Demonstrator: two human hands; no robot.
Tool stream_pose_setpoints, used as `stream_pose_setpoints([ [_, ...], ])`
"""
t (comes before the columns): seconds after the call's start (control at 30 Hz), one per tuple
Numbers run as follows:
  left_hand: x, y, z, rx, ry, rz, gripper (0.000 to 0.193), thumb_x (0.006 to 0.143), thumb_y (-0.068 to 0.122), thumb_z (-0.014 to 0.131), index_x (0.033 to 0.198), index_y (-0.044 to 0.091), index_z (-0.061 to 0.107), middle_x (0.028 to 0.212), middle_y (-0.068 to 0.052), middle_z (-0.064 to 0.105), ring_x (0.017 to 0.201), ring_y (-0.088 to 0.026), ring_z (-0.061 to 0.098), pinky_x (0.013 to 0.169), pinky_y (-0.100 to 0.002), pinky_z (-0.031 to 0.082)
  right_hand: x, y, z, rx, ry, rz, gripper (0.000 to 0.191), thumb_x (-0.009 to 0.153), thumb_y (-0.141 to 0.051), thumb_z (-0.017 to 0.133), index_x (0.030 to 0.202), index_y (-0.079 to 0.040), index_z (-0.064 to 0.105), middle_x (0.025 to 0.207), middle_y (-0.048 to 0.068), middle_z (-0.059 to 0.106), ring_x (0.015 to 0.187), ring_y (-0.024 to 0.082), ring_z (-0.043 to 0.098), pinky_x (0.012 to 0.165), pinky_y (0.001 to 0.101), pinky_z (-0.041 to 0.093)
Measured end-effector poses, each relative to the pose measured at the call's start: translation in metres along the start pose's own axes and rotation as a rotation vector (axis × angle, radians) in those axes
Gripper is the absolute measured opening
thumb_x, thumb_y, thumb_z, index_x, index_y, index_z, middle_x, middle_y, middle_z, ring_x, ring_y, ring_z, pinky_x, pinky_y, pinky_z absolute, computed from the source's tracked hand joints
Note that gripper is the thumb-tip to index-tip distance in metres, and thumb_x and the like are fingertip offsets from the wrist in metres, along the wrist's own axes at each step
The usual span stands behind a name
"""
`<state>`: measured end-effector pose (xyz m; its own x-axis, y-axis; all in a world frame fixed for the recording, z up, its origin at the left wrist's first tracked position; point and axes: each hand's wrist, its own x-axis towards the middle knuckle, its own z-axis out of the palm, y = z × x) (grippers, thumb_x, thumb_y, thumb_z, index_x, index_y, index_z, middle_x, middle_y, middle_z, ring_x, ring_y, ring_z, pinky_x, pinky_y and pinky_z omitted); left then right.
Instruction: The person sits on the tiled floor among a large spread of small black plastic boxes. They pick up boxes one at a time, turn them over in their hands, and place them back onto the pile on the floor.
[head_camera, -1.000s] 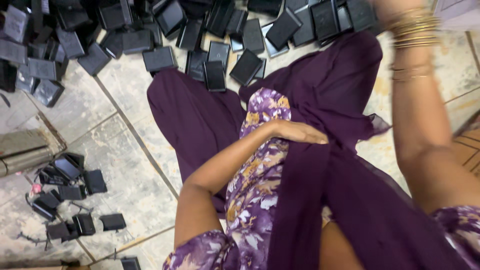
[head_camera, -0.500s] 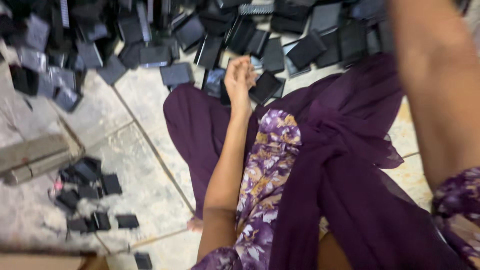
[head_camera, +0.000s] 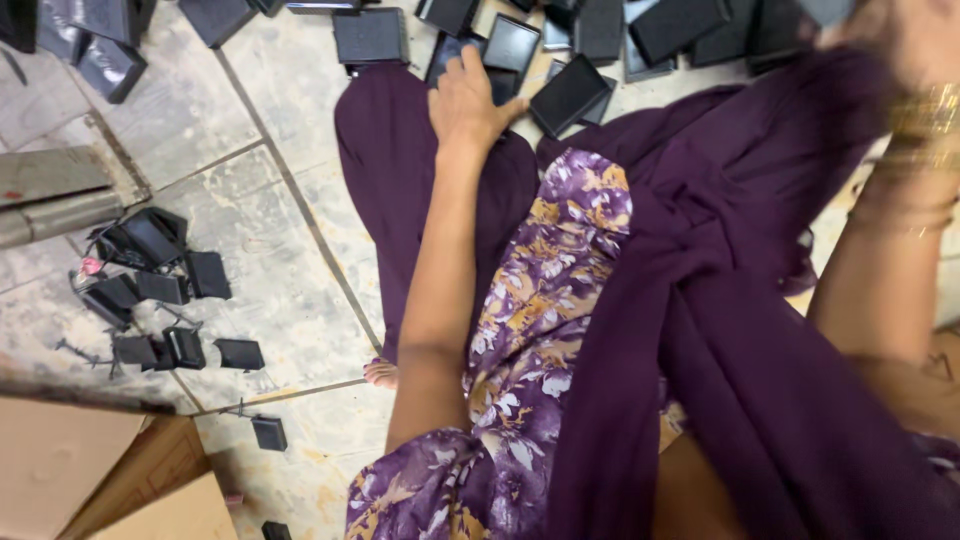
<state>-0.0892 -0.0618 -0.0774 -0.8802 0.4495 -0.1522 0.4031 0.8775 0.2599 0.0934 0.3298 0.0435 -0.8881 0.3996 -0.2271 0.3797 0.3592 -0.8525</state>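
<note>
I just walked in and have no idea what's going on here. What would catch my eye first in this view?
First, the deep purple cloth draped across the person's lap, filling the middle and right. Next, the left hand stretched forward at the top, resting on the flat black trays strewn over the tiled floor. At the upper right, gold bangles shine on the raised right arm, whose hand is blurred at the frame's edge.

Single view, head-worn: looks steeply down from close above the seated person's lap and left hand (head_camera: 470, 100), facing forward over the tiled floor (head_camera: 270, 250) towards scattered black trays (head_camera: 570, 95).
</note>
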Motion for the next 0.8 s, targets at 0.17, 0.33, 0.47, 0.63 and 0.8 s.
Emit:
stream_pose_setpoints([
  [0.17, 0.009, 0.021, 0.024, 0.013, -0.086, -0.058, 0.090, 0.076, 0.021, 0.090, 0.143, 0.007, 0.031, 0.125, -0.020, 0.050, 0.102, -0.038, 0.066, 0.075, -0.048, 0.060, -0.080, 0.020, -0.013, -0.190, 0.137, 0.196, 0.036, 0.100, -0.023, 0.070, 0.133, -0.008, 0.068, 0.106, 0.018, 0.068, 0.093, 0.033, 0.069, 0.086, 0.0428, 0.056],
  [0.33, 0.017, 0.029, 0.033, -0.029, -0.166, -0.066, 0.093, 0.071, 0.032, 0.095, 0.138, 0.012, 0.032, 0.129, -0.021, 0.047, 0.106, -0.042, 0.064, 0.078, -0.049, 0.059, -0.106, 0.033, 0.000, -0.800, 0.242, -0.395, 0.038, 0.090, -0.018, 0.084, 0.121, 0.001, 0.072, 0.126, 0.025, 0.061, 0.114, 0.043, 0.059, 0.096, 0.0474, 0.051],
  [0.47, 0.021, 0.033, 0.037, 0.052, -0.047, -0.008, 0.112, 0.050, 0.028, 0.099, 0.143, 0.016, 0.038, 0.122, -0.020, 0.054, 0.109, -0.045, 0.062, 0.076, -0.052, 0.057, -0.101, 0.039, 0.010, -0.833, 0.145, -0.397, 0.052, 0.079, -0.026, 0.091, 0.116, 0.003, 0.070, 0.119, 0.023, 0.059, 0.109, 0.042, 0.057, 0.091, 0.0497, 0.050],
  [0.63, 0.028, 0.009, 0.022, -0.550, -0.028, -0.041, 0.046, 0.077, 0.019, 0.091, 0.113, 0.008, 0.064, 0.099, -0.013, 0.076, 0.093, -0.029, 0.076, 0.083, -0.043, 0.062, -0.089, 0.030, 0.011, -0.733, 0.184, -0.350, 0.035, 0.083, -0.016, 0.086, 0.098, 0.000, 0.059, 0.107, 0.021, 0.059, 0.105, 0.038, 0.057, 0.094, 0.0470, 0.052],
  [0.8, 0.012, 0.036, 0.003, -2.008, -0.321, -0.111, 0.038, 0.088, 0.003, 0.079, 0.119, -0.008, 0.059, 0.107, -0.020, 0.071, 0.101, -0.031, 0.070, 0.094, -0.048, 0.058, -0.076, -0.022, 0.065, -0.060, 0.149, -0.210, 0.028, 0.098, -0.011, 0.082, 0.095, -0.001, 0.056, 0.097, 0.015, 0.059, 0.091, 0.025, 0.056, 0.083, 0.0360, 0.050],
])
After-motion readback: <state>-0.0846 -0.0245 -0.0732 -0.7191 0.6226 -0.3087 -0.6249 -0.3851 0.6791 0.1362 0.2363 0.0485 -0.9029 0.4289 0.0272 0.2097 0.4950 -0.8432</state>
